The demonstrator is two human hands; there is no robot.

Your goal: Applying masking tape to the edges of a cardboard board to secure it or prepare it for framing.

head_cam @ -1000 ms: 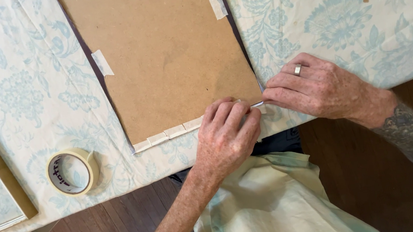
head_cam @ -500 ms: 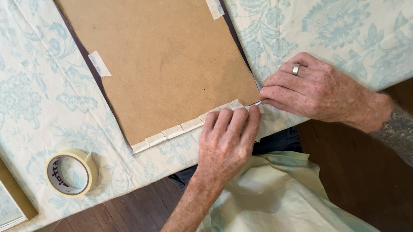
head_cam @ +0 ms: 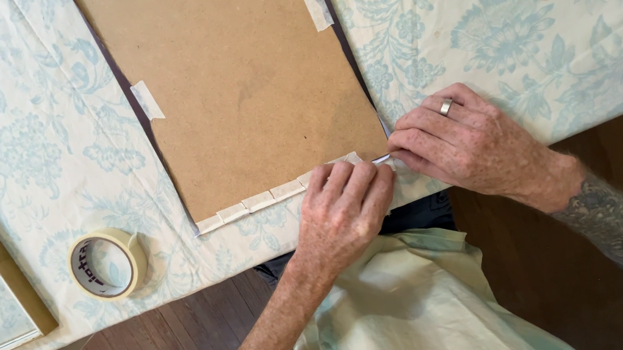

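Fingers of the left hand (head_cam: 343,213) lie flat and close together, pressing down on the near edge of the brown backing board (head_cam: 240,92), right where a strip of cream masking tape (head_cam: 276,193) runs along that edge; the hand grips nothing, it only bears down, fingertips on the tape near the board's near right corner. Just beside it, the right hand (head_cam: 470,145), with a ring on one finger, has its thumb and forefinger drawn together in a pinch at that same corner, closed on what looks like the loose end of the tape, a thin pale sliver between the fingertips; how firmly it is held cannot be told. The two hands are nearly touching at the corner.

The board lies flat and slightly turned on a dark frame (head_cam: 149,135), whose edge shows as a thin dark line along the left and right sides. Two short tabs of tape (head_cam: 147,100) hold the board at the left side and at the top right. All of it rests on a pale blue flowered tablecloth (head_cam: 506,30). A roll of masking tape (head_cam: 107,264) lies flat on the cloth, well to the left of the hands, near the table's edge
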